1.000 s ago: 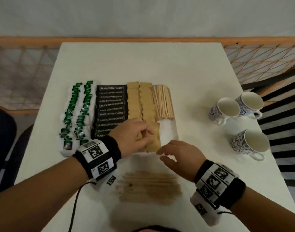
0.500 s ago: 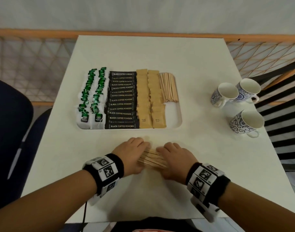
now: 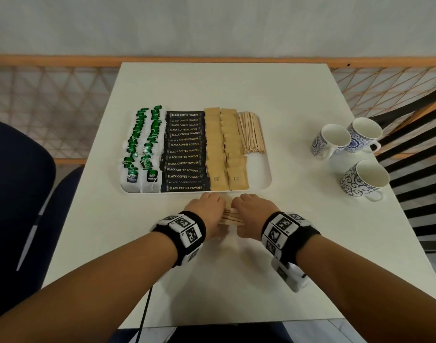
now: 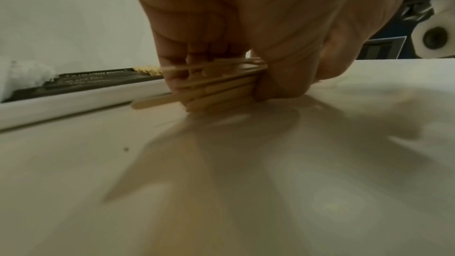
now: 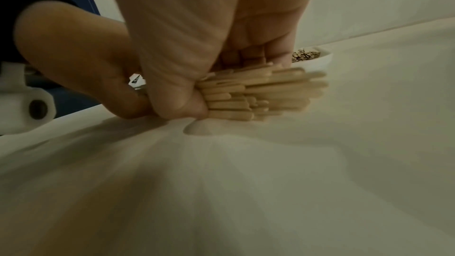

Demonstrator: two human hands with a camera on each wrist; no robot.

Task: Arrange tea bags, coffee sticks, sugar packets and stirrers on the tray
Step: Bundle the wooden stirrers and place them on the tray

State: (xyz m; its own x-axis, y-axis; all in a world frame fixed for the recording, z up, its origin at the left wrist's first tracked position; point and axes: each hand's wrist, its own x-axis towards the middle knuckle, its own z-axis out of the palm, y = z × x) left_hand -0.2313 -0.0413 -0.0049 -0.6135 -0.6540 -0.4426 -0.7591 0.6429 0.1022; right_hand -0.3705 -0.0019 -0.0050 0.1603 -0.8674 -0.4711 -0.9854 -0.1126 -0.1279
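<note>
table (image 3: 236,90): white, square
on it: tray (image 3: 267,174), three mugs (image 3: 335,141), loose stirrers (image 3: 230,216) near tray

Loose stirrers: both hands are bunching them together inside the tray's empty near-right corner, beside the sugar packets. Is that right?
Not quite. Both the left hand and right hand are bunching the loose stirrers, but on the table just in front of the tray, not inside it. The head view shows this; the corner beside the sugar packets is bare.

Head cam looks down from above over the whole table (image 3: 298,219) and tray (image 3: 266,169). Both wrist cams sit super low and close, sharing the loose stirrers (image 4: 216,85) from opposite ends.
</note>
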